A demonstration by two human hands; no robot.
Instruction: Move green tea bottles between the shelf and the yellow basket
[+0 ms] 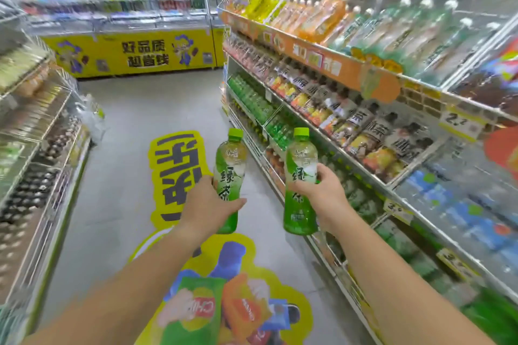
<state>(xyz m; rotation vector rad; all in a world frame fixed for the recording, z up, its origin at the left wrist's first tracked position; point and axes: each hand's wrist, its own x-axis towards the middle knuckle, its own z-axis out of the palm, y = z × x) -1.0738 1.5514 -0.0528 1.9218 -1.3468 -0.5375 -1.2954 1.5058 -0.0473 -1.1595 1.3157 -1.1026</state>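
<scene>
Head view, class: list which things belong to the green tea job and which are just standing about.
Job: left green tea bottle, left hand; right green tea bottle, right hand; drinks shelf.
Just there: yellow freezer, floor sticker, orange drink bottles.

Single head-worn view, wide-angle, edges bowed and blurred. Faces along the shop aisle, tilted down onto the floor [117, 148]. Left hand [208, 204] and right hand [322, 193] near, mid-frame. Drinks shelf [392, 185] close right; yellow freezer [134, 50] far end.
</scene>
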